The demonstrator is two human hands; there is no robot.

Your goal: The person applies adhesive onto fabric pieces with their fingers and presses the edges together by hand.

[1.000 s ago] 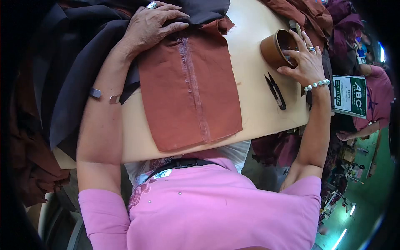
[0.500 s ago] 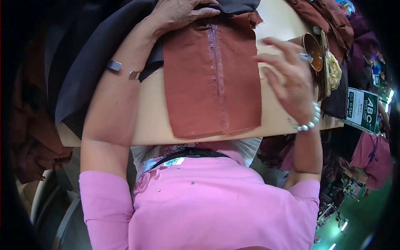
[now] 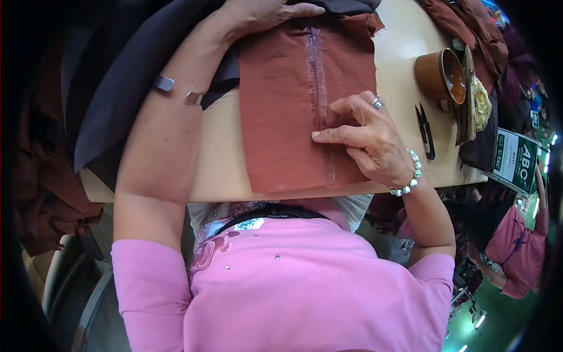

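Observation:
A rust-brown cloth panel (image 3: 275, 117) lies on the table, with a whitish, smeared strip (image 3: 317, 70) running down its middle. My left hand (image 3: 261, 14) rests flat on the panel's far end beside dark cloth. Its thumb is stretched out, and some fingers are cut off by the frame's top edge. My right hand (image 3: 366, 135) is over the panel's right half. The thumb tip touches or nearly touches the strip, the index finger is bent apart from it, and nothing shows between them. Black thread snips (image 3: 425, 132) lie to its right.
A brown cup (image 3: 431, 76) stands right of the panel, beside a crumpled yellowish piece (image 3: 481, 105). Dark cloth (image 3: 123, 88) hangs over the left side. More rust cloth (image 3: 478, 41) is piled at the far right, above a green-and-white box (image 3: 516, 158). Another person (image 3: 516, 252) is at far right.
My right hand has moved left and down, from beside the cup onto the panel's strip. The snips now show. The whitish spots look more smeared. My left hand stays at the far end.

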